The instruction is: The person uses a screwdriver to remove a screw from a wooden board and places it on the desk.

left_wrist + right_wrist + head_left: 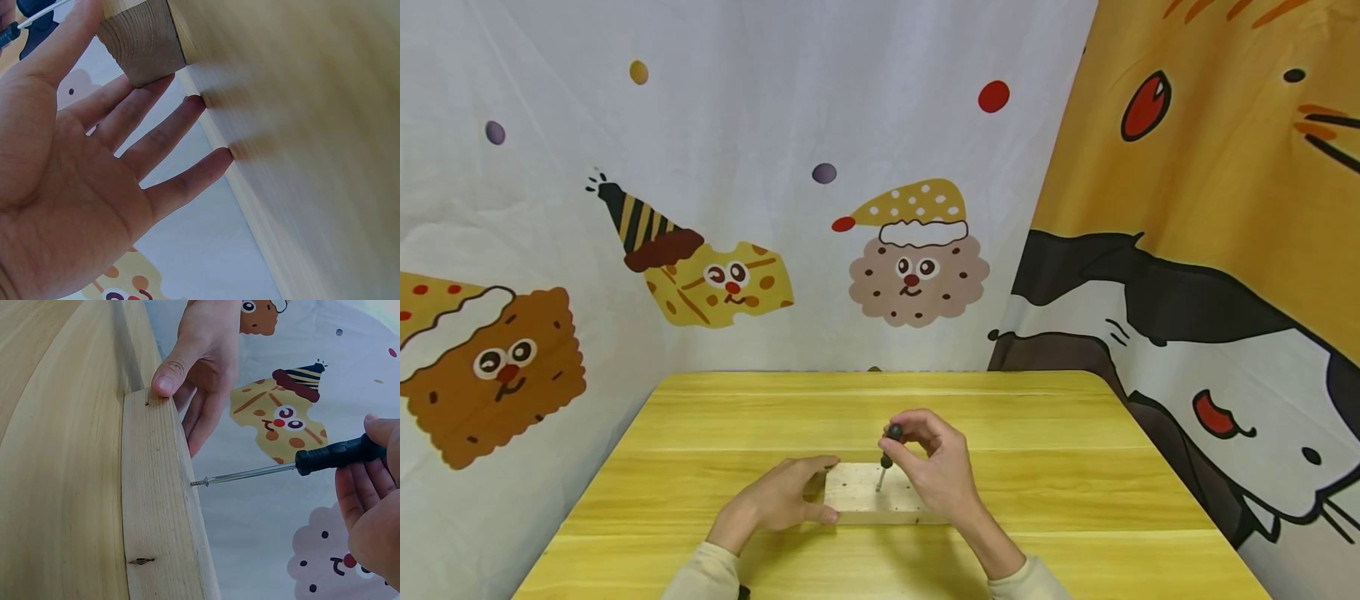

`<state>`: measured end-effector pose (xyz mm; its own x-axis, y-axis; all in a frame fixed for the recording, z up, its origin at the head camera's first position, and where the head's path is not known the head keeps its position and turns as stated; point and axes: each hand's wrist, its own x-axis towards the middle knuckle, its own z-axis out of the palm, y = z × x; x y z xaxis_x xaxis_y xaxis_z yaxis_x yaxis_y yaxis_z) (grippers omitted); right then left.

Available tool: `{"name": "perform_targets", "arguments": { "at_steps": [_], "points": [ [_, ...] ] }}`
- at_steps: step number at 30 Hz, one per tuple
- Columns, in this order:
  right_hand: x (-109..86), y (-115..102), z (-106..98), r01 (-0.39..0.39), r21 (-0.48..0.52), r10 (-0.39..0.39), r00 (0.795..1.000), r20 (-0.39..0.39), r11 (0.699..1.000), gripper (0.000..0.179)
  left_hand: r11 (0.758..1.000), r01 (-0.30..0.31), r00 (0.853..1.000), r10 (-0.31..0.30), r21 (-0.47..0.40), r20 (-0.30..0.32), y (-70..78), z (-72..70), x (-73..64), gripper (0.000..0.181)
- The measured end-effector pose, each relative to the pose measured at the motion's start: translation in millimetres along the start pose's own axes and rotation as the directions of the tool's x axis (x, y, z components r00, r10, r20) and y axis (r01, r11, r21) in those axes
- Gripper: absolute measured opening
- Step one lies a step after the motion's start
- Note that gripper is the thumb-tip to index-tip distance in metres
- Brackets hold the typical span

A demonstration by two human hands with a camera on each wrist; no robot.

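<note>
A pale wooden block (857, 492) lies on the table before me. My left hand (778, 497) holds its left end, thumb on the near side and fingers at the far side; the left wrist view shows the block's end grain (147, 44) between them. With thumb and fingertips, my right hand (943, 475) grips the black handle of a screwdriver (331, 455). The tool stands slightly tilted over the block's top face. At its tip, in the right wrist view, a small screw (199, 483) stands with its threads showing and its point at the wood.
The yellow wood-grain table (1037, 450) extends around the block on every side. Behind it hangs a white curtain (737, 108) with cartoon prints. A small dark object (744, 592) shows by the left sleeve at the bottom edge.
</note>
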<state>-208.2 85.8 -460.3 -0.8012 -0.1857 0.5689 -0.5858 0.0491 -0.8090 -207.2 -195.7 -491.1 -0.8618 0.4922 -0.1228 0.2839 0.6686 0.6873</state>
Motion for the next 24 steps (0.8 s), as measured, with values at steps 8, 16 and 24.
{"name": "perform_targets", "arguments": {
  "at_steps": [8,16,24],
  "points": [
    [0.3,-1.4,0.3,0.001,0.014,-0.001,1.0,0.005,1.0,0.023,1.0,0.004,1.0,-0.004,0.002,-0.002,1.6,-1.4,-0.5,0.093],
    [2.1,-0.3,-0.3,0.03,0.026,-0.031,0.999,0.031,0.999,0.023,1.0,-0.006,1.0,0.006,-0.004,-0.005,1.9,-2.4,-1.8,0.093],
    [3.1,1.0,-1.0,0.085,0.014,-0.086,0.995,0.045,0.996,0.022,1.0,-0.005,1.0,0.005,0.014,-0.013,2.6,-2.5,-1.2,0.093]
  ]
}}
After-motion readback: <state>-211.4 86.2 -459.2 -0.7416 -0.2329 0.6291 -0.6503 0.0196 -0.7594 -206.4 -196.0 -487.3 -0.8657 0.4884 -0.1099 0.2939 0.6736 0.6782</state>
